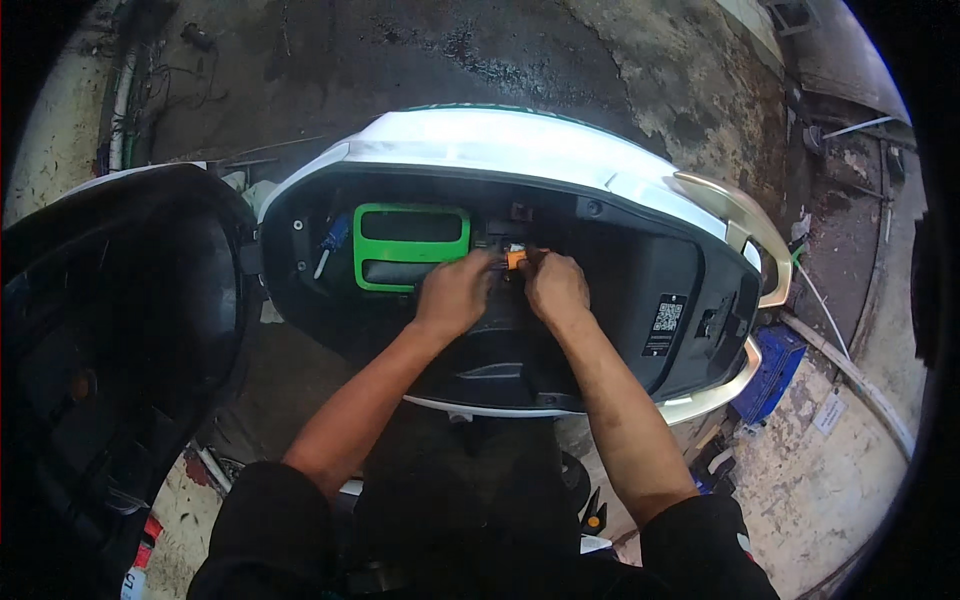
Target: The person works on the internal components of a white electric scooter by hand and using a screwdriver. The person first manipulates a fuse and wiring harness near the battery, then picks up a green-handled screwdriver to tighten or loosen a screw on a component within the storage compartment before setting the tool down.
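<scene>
Both my hands reach into the open under-seat compartment [640, 250] of a white scooter [480, 130]. Between them is a small orange connector [516, 259]. My right hand [557, 287] pinches it from the right with closed fingers. From the left, my left hand [455, 292] meets it, fingers closed and slightly blurred; what they grip is hidden. Just left of that hand lies a bright green frame [362, 248] with two long openings, set in the dark compartment.
The scooter's black seat [120, 330] is swung up at the left. A blue cable end [336, 232] lies near the hinge. Gold grab rails [745, 215] curve round the right end. Beyond them are a blue crate-like object [770, 375] and a pale pipe [850, 380].
</scene>
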Demonstrator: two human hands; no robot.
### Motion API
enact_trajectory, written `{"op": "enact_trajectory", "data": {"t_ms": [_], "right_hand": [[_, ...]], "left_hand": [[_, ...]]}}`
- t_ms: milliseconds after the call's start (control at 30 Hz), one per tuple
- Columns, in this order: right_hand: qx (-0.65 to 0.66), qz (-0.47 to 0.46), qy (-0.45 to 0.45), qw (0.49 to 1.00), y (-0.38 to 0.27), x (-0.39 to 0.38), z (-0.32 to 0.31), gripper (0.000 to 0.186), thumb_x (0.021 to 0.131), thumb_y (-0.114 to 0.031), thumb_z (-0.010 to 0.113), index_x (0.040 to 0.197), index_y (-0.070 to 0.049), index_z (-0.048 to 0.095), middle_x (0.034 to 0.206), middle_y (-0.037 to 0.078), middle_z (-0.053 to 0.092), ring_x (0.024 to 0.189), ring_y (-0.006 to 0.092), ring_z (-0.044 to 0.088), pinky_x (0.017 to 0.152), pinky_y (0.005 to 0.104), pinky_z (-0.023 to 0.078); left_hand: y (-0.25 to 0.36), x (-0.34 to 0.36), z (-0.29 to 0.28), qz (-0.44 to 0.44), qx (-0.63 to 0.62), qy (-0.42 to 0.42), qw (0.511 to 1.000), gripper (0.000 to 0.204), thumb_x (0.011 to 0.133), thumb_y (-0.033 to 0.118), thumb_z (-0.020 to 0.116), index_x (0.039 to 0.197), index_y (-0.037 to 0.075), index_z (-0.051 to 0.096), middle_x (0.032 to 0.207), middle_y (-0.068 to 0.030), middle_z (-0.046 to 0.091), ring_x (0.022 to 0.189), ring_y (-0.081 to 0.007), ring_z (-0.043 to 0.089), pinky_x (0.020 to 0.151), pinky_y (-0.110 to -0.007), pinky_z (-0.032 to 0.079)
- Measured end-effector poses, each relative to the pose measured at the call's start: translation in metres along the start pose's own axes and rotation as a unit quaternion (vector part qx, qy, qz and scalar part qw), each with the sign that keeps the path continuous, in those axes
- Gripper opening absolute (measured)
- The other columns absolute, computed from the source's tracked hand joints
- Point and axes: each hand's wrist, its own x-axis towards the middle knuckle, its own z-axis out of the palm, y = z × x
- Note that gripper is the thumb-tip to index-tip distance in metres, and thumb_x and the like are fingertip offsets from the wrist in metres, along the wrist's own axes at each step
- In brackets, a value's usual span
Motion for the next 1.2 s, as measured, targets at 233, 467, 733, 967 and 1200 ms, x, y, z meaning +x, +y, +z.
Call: {"op": "enact_trajectory", "data": {"t_ms": [233,467,733,967,1200], "right_hand": [[0.023,-0.12,0.052,0.991,-0.013,-0.009,-0.021,0.023,0.091,-0.024,0.059,0.107,-0.013,0.071,0.101,0.021,0.069,0.096,0.039,0.066,0.084,0.0483,0.053],[0.051,-0.057,0.036,0.996,-0.016,-0.007,-0.015,0.021,0.088,-0.017,0.063,0.106,-0.011,0.071,0.102,0.02,0.069,0.096,0.038,0.066,0.085,0.0482,0.052],[0.108,-0.146,0.068,0.981,-0.007,-0.007,-0.01,0.025,0.087,-0.019,0.065,0.109,-0.007,0.067,0.105,0.018,0.07,0.101,0.0379,0.065,0.086,0.047,0.052],[-0.001,-0.14,0.084,0.986,-0.013,-0.002,0.005,0.024,0.087,-0.028,0.069,0.098,-0.006,0.067,0.093,0.013,0.071,0.092,0.0351,0.067,0.08,0.0466,0.05],[-0.036,-0.107,0.117,0.987,-0.016,-0.004,0.004,0.025,0.089,-0.031,0.066,0.097,-0.008,0.066,0.09,0.013,0.07,0.09,0.0361,0.067,0.08,0.0486,0.047]], "left_hand": [[-0.036,-0.016,0.004,-0.214,-0.313,0.101,0.92,0.028,0.089,-0.001,0.067,0.116,-0.004,0.062,0.094,-0.0112,0.071,0.079,-0.014,0.069,0.069,-0.026,0.055],[-0.029,0.016,0.003,-0.158,-0.201,0.071,0.964,0.027,0.083,-0.001,0.072,0.109,-0.002,0.07,0.086,-0.0128,0.073,0.074,-0.0136,0.069,0.066,-0.027,0.053],[-0.031,0.012,0.012,-0.237,-0.329,0.079,0.911,0.028,0.08,0.005,0.075,0.107,0.001,0.073,0.088,-0.0164,0.073,0.076,-0.0205,0.071,0.071,-0.032,0.055],[-0.034,0.011,0.008,-0.193,-0.291,0.067,0.935,0.027,0.081,0.003,0.076,0.107,-0.002,0.072,0.085,-0.0134,0.074,0.074,-0.0124,0.069,0.066,-0.027,0.054],[-0.039,0.019,0.008,-0.232,-0.294,0.028,0.927,0.024,0.078,0.006,0.079,0.101,0.0,0.074,0.081,-0.0124,0.073,0.069,-0.0148,0.067,0.064,-0.029,0.052]]}}
